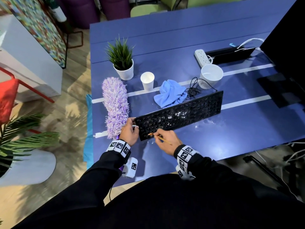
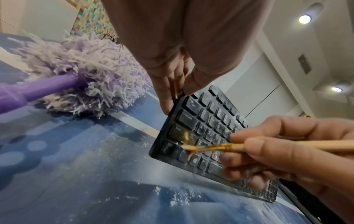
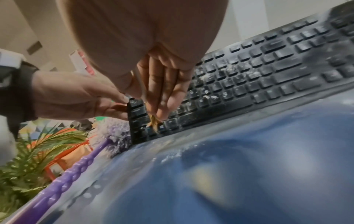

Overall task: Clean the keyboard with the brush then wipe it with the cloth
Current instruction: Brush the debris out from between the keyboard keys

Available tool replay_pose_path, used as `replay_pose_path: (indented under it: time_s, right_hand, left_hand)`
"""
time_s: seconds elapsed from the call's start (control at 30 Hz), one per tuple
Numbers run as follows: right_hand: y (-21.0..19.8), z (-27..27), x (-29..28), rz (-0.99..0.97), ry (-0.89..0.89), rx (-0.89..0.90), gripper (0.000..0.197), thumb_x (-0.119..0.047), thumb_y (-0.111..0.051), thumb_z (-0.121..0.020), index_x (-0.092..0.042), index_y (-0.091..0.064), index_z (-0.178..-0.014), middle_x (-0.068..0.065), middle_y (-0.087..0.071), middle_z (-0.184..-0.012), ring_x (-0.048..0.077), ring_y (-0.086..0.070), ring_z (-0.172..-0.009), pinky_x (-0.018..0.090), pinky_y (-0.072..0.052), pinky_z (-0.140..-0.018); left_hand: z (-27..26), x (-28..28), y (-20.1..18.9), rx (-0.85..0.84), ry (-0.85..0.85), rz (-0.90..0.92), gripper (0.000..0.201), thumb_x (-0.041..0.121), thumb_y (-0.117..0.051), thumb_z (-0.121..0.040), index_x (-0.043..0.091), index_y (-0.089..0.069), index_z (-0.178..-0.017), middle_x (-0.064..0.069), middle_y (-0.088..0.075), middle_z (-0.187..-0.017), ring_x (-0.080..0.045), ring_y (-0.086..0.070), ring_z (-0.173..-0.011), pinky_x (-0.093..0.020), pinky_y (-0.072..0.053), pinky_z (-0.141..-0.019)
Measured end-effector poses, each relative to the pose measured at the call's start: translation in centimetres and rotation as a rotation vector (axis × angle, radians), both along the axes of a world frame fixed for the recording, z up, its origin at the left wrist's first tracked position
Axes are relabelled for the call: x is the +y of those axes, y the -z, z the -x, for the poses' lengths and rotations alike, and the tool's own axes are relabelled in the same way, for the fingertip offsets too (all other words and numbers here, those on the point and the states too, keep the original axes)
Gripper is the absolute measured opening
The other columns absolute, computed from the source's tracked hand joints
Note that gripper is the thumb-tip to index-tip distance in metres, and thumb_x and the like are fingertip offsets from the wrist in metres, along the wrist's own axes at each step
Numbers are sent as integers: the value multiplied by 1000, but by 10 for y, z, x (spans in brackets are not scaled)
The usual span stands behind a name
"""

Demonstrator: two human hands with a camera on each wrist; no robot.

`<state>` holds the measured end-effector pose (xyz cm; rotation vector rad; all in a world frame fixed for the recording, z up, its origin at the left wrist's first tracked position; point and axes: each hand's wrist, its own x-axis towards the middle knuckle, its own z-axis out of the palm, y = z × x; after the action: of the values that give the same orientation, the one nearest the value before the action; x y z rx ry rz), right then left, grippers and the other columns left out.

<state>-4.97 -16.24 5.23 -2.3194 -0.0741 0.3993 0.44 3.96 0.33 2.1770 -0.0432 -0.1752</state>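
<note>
My right hand (image 1: 165,141) pinches the brush (image 2: 214,147) at the keyboard (image 1: 181,114) corner, left hand (image 1: 130,131) gripping its end; powder remains mid-board, cloth (image 1: 170,94) unused.

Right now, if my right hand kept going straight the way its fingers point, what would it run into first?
Probably your left hand, which holds the end of the keyboard. The right hand points the brush leftward over the near-left keys; depth is uncertain, so the duster beyond could come first.

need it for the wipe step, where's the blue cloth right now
In the head view the blue cloth lies crumpled on the table just behind the keyboard, between the two white cups, untouched by either hand.
</note>
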Motion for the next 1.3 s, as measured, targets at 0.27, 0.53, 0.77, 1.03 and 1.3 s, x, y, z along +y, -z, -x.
replay_pose_path:
  time_s: [0.27,0.53,0.77,1.03,1.3]
  right_hand:
    - [7,1,-5,-34,13,-14,9,-18,-55,-93,-18,-64,-97,-7,-71,-86,15,-63,-67,24,-51,-63]
    - [11,-4,-37,-14,171,-6,8,-28,-54,-88,-33,-56,-94,3,-74,-84,24,-69,-73,40,-60,-71]
    - [-3,-5,-28,-73,167,-64,7,-21,-60,-88,-18,-67,-88,-17,-65,-69,-3,-60,-60,13,-48,-60]
    - [7,-1,-24,-81,130,-54,6,-24,-61,-88,-21,-66,-86,-1,-69,-71,19,-63,-63,29,-55,-63]
    - [6,0,-23,-73,204,-87,7,-24,-57,-91,-22,-64,-90,1,-67,-71,21,-60,-59,31,-53,-60]
  left_hand:
    - [-1,-1,0,1,13,-11,31,22,-44,-86,16,-44,-117,-9,-68,-105,-30,-67,-85,-46,-53,-84]
    - [-3,-1,0,-3,17,-30,28,3,-49,-93,8,-45,-120,-13,-68,-110,-30,-68,-93,-43,-52,-89]
    - [-4,0,-2,8,13,-38,28,4,-49,-92,9,-45,-120,-12,-68,-111,-31,-68,-93,-39,-52,-88]
    - [-3,2,-3,18,14,3,32,18,-46,-88,12,-44,-119,-13,-68,-112,-31,-67,-98,-46,-52,-92]
    - [-3,2,-3,4,31,-7,25,5,-48,-93,9,-44,-118,-12,-68,-111,-29,-68,-92,-40,-53,-88]
